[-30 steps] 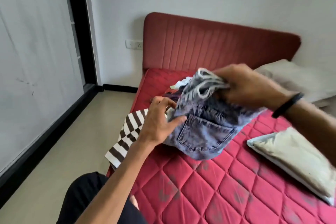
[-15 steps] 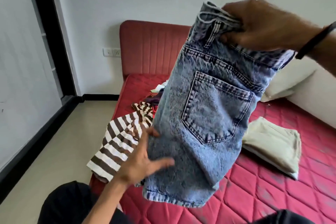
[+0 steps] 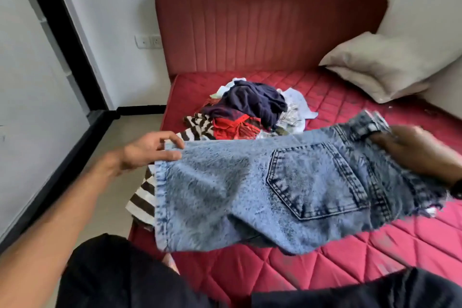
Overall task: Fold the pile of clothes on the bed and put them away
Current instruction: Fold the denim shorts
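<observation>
Clothes pile (image 3: 252, 112) lies unfolded on the bed (image 3: 350, 252); left hand (image 3: 150, 150) pinches the denim shorts (image 3: 262, 195) hem, right hand (image 3: 412, 152) grips the waistband. Folding barely begun.

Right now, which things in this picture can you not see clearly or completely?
Head view only:
- Right hand: motion blur; fingers tucked into the waistband of the denim shorts.
- Striped garment: mostly hidden behind the shorts.
- Pile of clothes: lower pieces buried and the near edge covered by the shorts.
- Mattress: cut off by the right edge.
- Left hand: pinches the hem, clear.
</observation>
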Action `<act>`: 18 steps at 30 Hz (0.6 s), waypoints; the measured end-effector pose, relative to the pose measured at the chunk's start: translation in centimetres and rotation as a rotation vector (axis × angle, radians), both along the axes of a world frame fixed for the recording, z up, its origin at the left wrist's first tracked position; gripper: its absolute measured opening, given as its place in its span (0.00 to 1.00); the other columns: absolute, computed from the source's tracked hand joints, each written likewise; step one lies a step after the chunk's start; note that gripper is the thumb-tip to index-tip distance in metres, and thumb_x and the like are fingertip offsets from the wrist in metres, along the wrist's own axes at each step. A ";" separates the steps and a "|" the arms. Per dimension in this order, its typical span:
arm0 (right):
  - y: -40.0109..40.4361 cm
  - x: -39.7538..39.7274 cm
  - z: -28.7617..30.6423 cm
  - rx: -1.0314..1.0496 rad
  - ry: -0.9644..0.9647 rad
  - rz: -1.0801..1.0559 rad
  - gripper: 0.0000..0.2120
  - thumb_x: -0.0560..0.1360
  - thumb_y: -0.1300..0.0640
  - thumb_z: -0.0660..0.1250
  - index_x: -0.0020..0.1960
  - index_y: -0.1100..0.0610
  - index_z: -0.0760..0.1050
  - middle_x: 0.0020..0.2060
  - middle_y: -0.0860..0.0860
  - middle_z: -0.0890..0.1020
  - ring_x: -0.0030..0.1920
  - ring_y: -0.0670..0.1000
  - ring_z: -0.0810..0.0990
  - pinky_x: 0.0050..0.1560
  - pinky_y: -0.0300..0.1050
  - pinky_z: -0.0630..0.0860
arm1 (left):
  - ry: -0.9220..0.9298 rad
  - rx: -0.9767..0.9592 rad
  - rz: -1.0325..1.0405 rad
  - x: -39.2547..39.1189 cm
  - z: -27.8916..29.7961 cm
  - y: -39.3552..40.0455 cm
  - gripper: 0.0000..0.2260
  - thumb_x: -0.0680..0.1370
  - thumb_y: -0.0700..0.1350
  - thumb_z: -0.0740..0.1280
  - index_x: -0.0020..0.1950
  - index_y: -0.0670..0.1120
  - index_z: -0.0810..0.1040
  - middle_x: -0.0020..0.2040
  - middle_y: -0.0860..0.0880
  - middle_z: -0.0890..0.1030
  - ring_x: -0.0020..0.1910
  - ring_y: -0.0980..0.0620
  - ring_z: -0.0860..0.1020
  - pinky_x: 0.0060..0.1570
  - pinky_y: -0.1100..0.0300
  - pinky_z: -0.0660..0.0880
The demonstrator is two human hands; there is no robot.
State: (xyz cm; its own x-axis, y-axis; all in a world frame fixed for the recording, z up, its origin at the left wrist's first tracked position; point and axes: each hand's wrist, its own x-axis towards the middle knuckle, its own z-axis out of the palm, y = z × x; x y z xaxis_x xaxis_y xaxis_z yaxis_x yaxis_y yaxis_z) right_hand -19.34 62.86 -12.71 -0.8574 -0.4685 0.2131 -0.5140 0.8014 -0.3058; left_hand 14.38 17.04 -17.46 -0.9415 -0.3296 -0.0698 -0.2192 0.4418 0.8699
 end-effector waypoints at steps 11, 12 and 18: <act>2.2 3.4 -23.9 0.154 -0.227 -0.106 0.34 0.61 0.21 0.71 0.59 0.41 0.79 0.55 0.54 0.80 0.56 0.62 0.78 0.57 0.57 0.76 | -0.310 -0.374 0.647 -1.5 -19.8 12.7 0.25 0.72 0.69 0.71 0.57 0.51 0.75 0.52 0.47 0.82 0.55 0.42 0.80 0.53 0.50 0.74; 2.3 3.3 -24.0 0.170 -0.227 -0.114 0.37 0.59 0.18 0.68 0.59 0.39 0.78 0.55 0.53 0.80 0.57 0.62 0.77 0.58 0.57 0.75 | -0.326 -0.318 0.658 -0.8 -19.6 12.8 0.25 0.71 0.69 0.72 0.56 0.52 0.76 0.49 0.50 0.82 0.52 0.43 0.81 0.51 0.51 0.76; 2.2 2.2 -22.8 -0.024 -0.273 -0.222 0.27 0.57 0.30 0.71 0.48 0.46 0.77 0.49 0.59 0.83 0.53 0.63 0.82 0.52 0.58 0.80 | -0.118 -0.095 0.695 0.2 -19.1 11.9 0.24 0.60 0.69 0.75 0.48 0.57 0.82 0.40 0.50 0.84 0.36 0.49 0.83 0.42 0.47 0.81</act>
